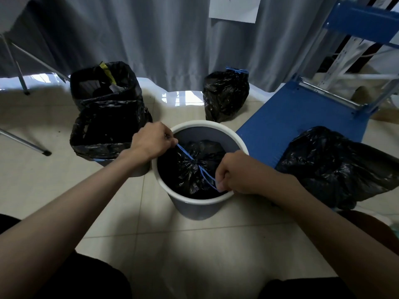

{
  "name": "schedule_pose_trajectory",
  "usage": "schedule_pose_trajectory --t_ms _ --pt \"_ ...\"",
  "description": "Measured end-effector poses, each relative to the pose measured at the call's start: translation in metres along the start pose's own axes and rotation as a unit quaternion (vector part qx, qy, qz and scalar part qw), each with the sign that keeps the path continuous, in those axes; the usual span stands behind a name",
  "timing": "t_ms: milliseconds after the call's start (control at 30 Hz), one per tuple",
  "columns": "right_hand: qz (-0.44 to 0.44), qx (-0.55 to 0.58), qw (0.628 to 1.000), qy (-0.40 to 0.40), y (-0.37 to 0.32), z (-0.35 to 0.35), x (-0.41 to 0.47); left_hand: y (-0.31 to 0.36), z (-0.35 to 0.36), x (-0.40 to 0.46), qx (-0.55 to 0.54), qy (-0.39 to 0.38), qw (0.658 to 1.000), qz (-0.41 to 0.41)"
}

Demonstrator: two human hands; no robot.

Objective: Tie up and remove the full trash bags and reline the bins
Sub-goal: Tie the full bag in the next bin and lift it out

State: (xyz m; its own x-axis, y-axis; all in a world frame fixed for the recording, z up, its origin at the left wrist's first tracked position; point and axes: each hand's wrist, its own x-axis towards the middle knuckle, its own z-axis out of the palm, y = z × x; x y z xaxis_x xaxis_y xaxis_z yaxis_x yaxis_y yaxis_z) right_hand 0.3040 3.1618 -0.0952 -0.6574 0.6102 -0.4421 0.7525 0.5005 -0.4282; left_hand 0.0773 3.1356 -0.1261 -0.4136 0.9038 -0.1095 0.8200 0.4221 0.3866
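Observation:
A round white-rimmed grey bin (207,205) stands on the floor in front of me. Inside it sits a black trash bag (194,169), gathered at its neck by blue drawstrings (187,155). My left hand (151,141) is over the bin's far-left rim, closed on one end of the drawstring. At the near-right rim my right hand (235,172) is closed on the other end (208,176). The strings run taut between the two hands across the bag's cinched neck.
Two bins lined with black bags stand to the left, the nearer one (105,130) and a fuller one (105,83) behind. A tied black bag (225,96) sits by the grey curtain. Another black bag (336,165) lies right, beside a blue folding chair (302,117). Metal legs (23,141) cross far left.

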Motion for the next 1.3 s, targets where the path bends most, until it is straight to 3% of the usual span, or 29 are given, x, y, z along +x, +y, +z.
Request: schedule_pose_trajectory --t_ms 200,267,367,500,567,700,800,933,1133,1300 --pt "-0.106 0.16 0.979 0.069 -0.001 -0.01 0.002 0.006 -0.024 -0.001 -0.024 0.053 0.997 0.042" --pt "-0.123 0.277 0.947 0.105 -0.003 -0.008 0.006 0.012 -0.03 -0.005 -0.01 0.061 0.996 0.066" --pt "-0.093 0.443 0.886 0.099 -0.003 -0.002 0.015 0.016 -0.036 -0.01 0.009 0.029 0.995 0.099" --pt "-0.055 0.574 0.81 0.11 -0.007 0.001 0.025 0.018 -0.048 -0.018 0.005 -0.011 0.992 0.122" --pt "-0.029 0.599 0.791 0.119 -0.01 0.002 0.028 0.021 -0.055 -0.022 0.001 -0.012 0.991 0.135" --pt "-0.059 0.588 0.797 0.122 -0.014 0.008 0.029 0.032 -0.066 -0.031 -0.058 -0.042 0.984 0.162" --pt "-0.104 0.526 0.838 0.1 -0.018 0.013 0.027 0.038 -0.068 -0.035 -0.123 -0.087 0.971 0.186" --pt "-0.081 0.442 0.877 0.171 -0.018 0.011 0.027 0.04 -0.057 -0.034 -0.217 -0.102 0.945 0.224" --pt "-0.073 0.429 0.878 0.202 -0.013 0.011 0.03 0.026 -0.038 -0.022 -0.181 -0.138 0.956 0.186" --pt "-0.063 0.461 0.86 0.211 -0.006 0.012 0.032 0.028 -0.03 -0.025 -0.168 -0.094 0.965 0.177"
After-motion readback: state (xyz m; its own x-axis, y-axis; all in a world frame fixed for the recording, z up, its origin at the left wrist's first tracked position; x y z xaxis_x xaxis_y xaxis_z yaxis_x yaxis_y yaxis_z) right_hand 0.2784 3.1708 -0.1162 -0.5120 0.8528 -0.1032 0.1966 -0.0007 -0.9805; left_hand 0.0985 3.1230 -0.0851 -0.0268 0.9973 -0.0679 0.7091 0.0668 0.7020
